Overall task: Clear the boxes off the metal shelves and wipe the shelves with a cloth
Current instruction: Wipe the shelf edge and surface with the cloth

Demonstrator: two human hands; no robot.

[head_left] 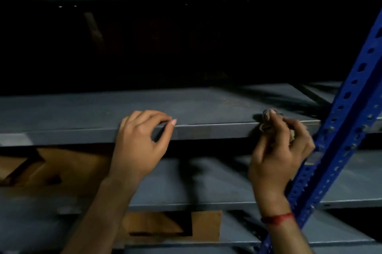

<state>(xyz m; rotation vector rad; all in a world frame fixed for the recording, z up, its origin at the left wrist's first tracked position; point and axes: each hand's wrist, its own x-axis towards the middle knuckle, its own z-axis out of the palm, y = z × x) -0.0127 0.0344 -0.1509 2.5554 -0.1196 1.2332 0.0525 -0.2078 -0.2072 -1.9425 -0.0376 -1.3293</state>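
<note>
At the middle left of the frame a brown cardboard box (41,166) sits on the second shelf (217,181), tucked under the grey upper shelf (82,108); its top is partly in shadow. The upper shelf runs across the middle of the frame, and its back fades into darkness that fills the whole top half. Left of centre, the left hand (138,142) holds the front edge of the upper shelf, bent fingers on top of the lip and thumb against its face. At the lower centre, another cardboard piece (175,226) shows beneath the second shelf; whether it is a whole box cannot be told. Right of centre, the cloth (267,121) is bunched against the front edge of the upper shelf; the right hand (281,150) grips it, fingers curled round the wad, somewhat blurred. A red thread (278,218) circles that wrist at the lower right. Just beside the hand, a blue perforated upright (341,119) slants up the right side of the frame.
</note>
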